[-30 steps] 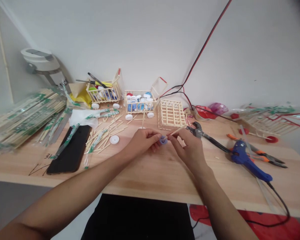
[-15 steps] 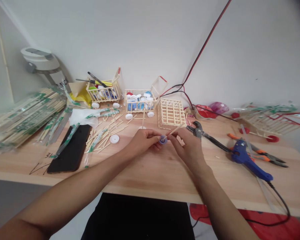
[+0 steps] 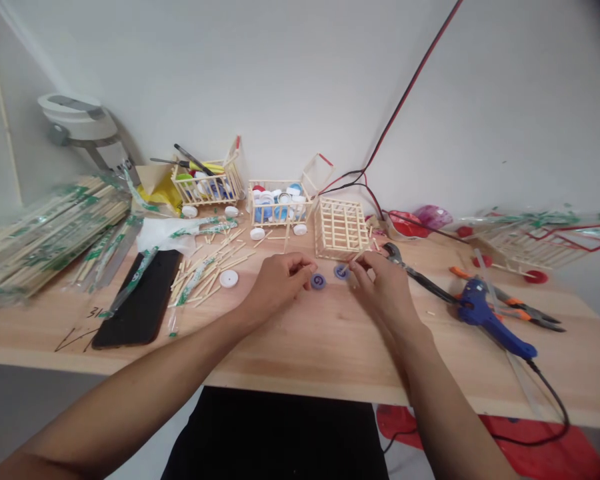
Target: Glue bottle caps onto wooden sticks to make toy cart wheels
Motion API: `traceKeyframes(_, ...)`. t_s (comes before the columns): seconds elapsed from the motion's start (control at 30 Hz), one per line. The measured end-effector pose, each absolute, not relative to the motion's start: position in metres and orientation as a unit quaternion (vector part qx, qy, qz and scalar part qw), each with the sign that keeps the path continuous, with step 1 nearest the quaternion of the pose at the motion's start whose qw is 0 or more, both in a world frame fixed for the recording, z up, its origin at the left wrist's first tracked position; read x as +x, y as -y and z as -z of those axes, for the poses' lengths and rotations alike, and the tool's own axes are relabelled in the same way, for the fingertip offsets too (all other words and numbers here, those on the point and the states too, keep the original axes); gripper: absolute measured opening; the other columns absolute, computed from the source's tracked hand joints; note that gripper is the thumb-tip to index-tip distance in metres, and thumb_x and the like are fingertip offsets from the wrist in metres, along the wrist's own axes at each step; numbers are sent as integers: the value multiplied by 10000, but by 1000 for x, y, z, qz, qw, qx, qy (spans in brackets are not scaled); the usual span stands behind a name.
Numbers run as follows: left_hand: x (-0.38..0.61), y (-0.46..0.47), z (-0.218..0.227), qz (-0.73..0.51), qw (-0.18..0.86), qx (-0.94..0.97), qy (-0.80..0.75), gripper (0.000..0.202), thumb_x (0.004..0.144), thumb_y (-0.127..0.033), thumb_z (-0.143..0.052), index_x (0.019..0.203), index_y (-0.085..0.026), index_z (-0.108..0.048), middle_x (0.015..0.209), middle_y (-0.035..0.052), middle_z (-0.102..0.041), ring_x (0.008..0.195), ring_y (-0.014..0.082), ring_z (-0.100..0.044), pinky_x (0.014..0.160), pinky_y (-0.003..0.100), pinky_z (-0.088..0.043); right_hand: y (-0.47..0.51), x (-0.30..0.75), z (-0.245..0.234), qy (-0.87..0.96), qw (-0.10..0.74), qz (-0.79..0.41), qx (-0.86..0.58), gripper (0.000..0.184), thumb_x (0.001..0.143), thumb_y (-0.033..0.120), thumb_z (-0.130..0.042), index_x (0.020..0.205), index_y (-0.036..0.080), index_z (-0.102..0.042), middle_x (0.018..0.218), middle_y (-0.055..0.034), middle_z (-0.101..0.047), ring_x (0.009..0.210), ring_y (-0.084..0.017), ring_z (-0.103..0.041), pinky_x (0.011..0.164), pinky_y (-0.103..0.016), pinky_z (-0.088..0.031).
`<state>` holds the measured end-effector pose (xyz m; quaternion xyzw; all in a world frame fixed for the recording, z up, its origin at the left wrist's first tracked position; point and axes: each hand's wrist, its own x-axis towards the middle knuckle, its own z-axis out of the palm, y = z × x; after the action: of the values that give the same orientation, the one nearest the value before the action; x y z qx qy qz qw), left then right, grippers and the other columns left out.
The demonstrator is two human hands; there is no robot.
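My left hand [image 3: 279, 281] rests low over the wooden table [image 3: 305, 347], its fingers curled, pinching a small blue bottle cap [image 3: 318, 281] at its edge. A second blue cap [image 3: 341, 271] sits just to the right, at the fingertips of my right hand [image 3: 384, 288]. My right hand pinches a thin wooden stick [image 3: 355, 259] that points up and away towards an open stick cage [image 3: 341, 228]; the stick's lower end meets the second cap. The two hands are a short gap apart.
Loose sticks [image 3: 207, 267] and a white cap [image 3: 229, 279] lie to the left, beside a black phone [image 3: 143, 297] and wrapped chopstick bundles [image 3: 45, 233]. Two stick carts [image 3: 280, 203] stand at the back. Pliers [image 3: 410, 270] and a blue glue gun [image 3: 490, 313] lie to the right.
The hands held one blue piece together above the table; now they have dropped lower and moved apart, and two separate blue caps show between them.
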<state>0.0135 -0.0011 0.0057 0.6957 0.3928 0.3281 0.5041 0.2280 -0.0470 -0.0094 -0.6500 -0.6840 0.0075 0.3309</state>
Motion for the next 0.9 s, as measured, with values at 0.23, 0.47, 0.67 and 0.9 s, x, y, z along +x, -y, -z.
traceKeyframes(0.23,-10,-18,-26,-578,398,580,-413,206,861,-320,-544,749,-159,-608,551,-44,-496,484,65,-429,484,189,-349,49,229,12,667,329,-27,-668,160,881,305,-538,796,201,-626,712,5,-618,675,-141,-545,652,-264,-377)
traceKeyframes(0.47,-25,-44,-11,-347,300,760,-459,290,684,-83,-557,935,-147,-687,773,13,-672,683,124,-578,667,244,-454,54,228,10,652,334,-33,-680,191,881,337,-530,833,198,-654,744,-15,-658,679,-161,-566,652,-280,-391)
traceKeyframes(0.67,-19,-36,-3,-227,214,818,-483,321,677,-207,-703,994,-176,-664,932,56,-643,865,204,-594,792,320,-462,59,232,8,626,354,-40,-694,225,878,365,-537,881,196,-685,825,-28,-703,702,-166,-600,687,-292,-417)
traceKeyframes(0.9,-14,-33,10,-204,166,836,-481,201,782,-262,-652,961,-179,-618,1015,77,-586,988,239,-547,846,351,-436,59,230,7,603,368,-38,-707,246,861,396,-548,875,203,-700,812,-28,-715,706,-171,-607,679,-290,-418)
